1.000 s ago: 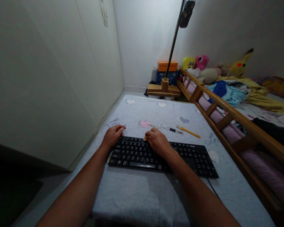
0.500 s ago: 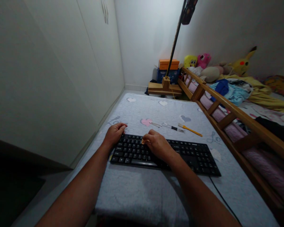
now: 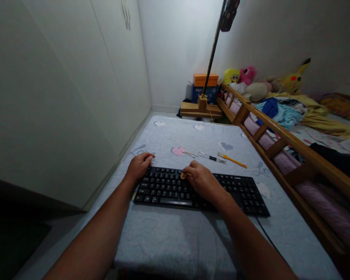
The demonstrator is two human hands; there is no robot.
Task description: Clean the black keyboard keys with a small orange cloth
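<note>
The black keyboard (image 3: 167, 193) is laid flat across the near half of the worktop (image 3: 177, 134); it may be judged fairly light for its length, with a stiff plastic shell that should bend little when lifted, while the keycaps look smooth and could be loosened if pried. A sure hold would best be taken at the two short ends, with slack left in the cable (image 3: 267, 237) at the near right. The left hand (image 3: 139, 168) is placed at the far left corner with fingers curled and thumb closed toward the forefinger; whether the corner is gripped or merely touched cannot be told. By the right hand (image 3: 202, 179), bent over the middle of the keyboard, a small orange piece (image 3: 183, 176) is pinched between thumb and fingers, partly hidden; it seems light and perhaps soft. The worktop is covered by a pale blue cloth (image 3: 163, 237) printed with hearts, which could be rucked by a sideways push. Beyond the keyboard are laid thin white sticks (image 3: 189, 154), a black-gripped tool (image 3: 212, 158) and a yellow brush (image 3: 233, 160). The room is bounded at left by a pale cupboard (image 3: 76, 97); at the far end a pole (image 3: 212, 54) is stood before stacked boxes (image 3: 205, 80), and at right, behind a wooden bed rail (image 3: 244, 113), clothes (image 3: 275, 111) and soft toys (image 3: 247, 75) are heaped
</note>
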